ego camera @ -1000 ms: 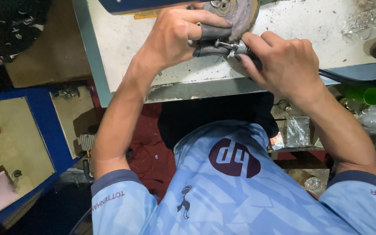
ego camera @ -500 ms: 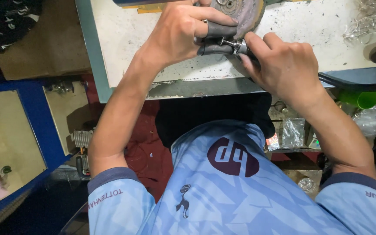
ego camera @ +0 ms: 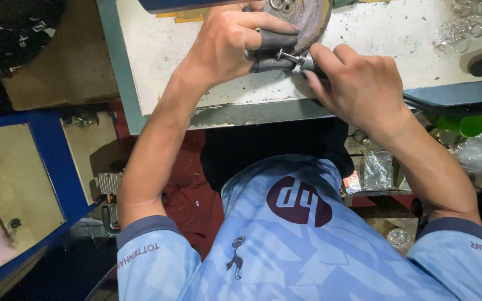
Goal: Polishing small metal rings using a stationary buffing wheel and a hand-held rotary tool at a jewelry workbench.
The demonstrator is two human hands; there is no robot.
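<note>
Hands, two, upper centre of frame: left hand (ego camera: 224, 47) closed on one grey cloth-wrapped piece (ego camera: 274, 51); right hand (ego camera: 358, 83) gripping one small metal-tipped tool (ego camera: 294, 59), held against one round worn disc (ego camera: 311, 19) on one white bench (ego camera: 157, 50).

Bright overhead light, dim edges, sharp focus.

It was a small workshop, most likely a metalworker's or jeweller's bench. A scuffed, stained white worktable (ego camera: 196, 50) with a chipped metal edge stood before the person, and a worn round grinding disc (ego camera: 311, 19) lay on it. Loose metal rings (ego camera: 464, 25) were scattered on the tabletop at the far right. Below the bench, cluttered shelves held small plastic bags (ego camera: 377, 170) and a green container (ego camera: 464, 124). To the left stood a blue-framed cabinet (ego camera: 51, 161) with coloured buttons, beside a finned metal motor part (ego camera: 109, 183).
</note>
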